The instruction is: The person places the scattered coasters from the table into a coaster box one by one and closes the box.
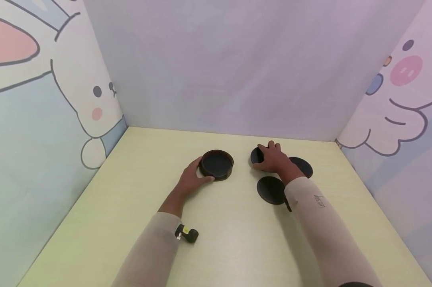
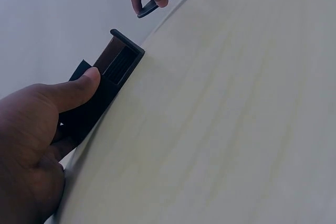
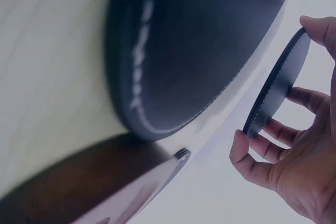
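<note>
A round dark coaster holder with a brownish rim stands on the table. My left hand grips its left side, thumb near the front and fingers behind. Through the holder's side cutout, in the left wrist view, several thin dark layers show. To the right, my right hand holds a round black coaster by its edge, thumb and fingertips spread around the rim. That coaster is tilted and raised off the table. Two more black coasters lie nearby, a front coaster and a right coaster partly behind my right wrist.
The pale wooden table meets a plain light wall at the back. Side panels with cartoon animals stand left and right. A small black wrist device sits on my left sleeve. A brown shape at the right wrist view's lower left is unclear.
</note>
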The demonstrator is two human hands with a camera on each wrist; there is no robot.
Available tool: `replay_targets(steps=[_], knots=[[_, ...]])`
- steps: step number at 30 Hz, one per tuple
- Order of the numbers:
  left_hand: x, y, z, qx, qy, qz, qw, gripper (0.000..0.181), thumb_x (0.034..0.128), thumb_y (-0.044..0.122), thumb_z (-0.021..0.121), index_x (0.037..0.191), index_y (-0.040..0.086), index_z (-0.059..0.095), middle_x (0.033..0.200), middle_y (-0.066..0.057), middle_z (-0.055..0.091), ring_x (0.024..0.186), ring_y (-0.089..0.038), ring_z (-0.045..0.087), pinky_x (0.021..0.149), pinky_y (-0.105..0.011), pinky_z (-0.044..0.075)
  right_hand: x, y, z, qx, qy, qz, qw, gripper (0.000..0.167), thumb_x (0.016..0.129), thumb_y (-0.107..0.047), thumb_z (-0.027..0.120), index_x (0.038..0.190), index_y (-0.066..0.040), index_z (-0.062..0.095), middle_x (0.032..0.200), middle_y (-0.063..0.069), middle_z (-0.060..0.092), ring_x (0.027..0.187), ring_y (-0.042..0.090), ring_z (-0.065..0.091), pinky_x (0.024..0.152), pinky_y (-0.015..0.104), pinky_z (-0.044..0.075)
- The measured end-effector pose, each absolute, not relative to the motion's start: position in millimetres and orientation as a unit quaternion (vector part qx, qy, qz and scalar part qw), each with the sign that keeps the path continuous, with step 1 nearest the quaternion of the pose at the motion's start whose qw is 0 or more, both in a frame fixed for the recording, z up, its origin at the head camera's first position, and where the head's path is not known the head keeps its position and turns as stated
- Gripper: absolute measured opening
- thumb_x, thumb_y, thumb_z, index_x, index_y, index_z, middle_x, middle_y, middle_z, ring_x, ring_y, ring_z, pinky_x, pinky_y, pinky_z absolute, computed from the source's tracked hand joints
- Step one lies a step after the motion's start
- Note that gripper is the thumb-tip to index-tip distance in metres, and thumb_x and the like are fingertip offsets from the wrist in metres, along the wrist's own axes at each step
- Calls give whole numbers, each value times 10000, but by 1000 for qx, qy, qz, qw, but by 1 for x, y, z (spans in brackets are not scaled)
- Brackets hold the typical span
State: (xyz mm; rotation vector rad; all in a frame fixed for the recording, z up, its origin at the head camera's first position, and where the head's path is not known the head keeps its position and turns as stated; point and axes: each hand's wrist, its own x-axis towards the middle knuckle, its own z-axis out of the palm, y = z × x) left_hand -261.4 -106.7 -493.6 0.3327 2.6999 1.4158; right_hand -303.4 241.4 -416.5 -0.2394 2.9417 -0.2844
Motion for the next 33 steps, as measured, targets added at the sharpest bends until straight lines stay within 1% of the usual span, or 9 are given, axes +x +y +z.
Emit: replay_targets(steps=[7,13,19,24,33], knots=[[-262,-108,-495,108,881,460,37,1014,944,365,866,1722,49,298,1768,-192,373,1667,-414,311,1376,-591,279,-302,228,-414,-83,989,-93,80,920,974,-516,687,1716,-106,330,1560,302,340,1398,473,348,1036,676,533],[-261,-108,-493,111,875,469,35,1021,936,356,877,1721,45,303,1766,-190,377,1669,-410,309,1378,-589,274,-301,217,-414,-82,990,-97,59,925,947,-532,682,1710,-133,344,1559,269,347,1381,446,354,1005,661,550],[-261,-108,-492,112,875,470,34,1019,937,351,878,1719,41,304,1766,-189,379,1670,-409,308,1379,-585,274,-302,207,-418,-85,989,-120,32,928,973,-576,632,1728,-144,309,1576,275,313,1404,449,346,993,660,554],[-261,-108,-493,112,877,466,35,1019,935,353,879,1718,41,308,1764,-191,380,1668,-407,313,1380,-578,275,-301,195,-419,-90,987,-134,20,928,972,-601,644,1721,-152,330,1581,273,332,1407,448,368,995,661,565],[-261,-106,-492,108,873,474,39,1016,935,366,878,1721,60,313,1767,-173,384,1673,-391,310,1380,-580,275,-299,167,-421,-99,985,-141,-1,929,962,-611,650,1721,-175,338,1550,238,363,1389,405,383,947,600,602]])
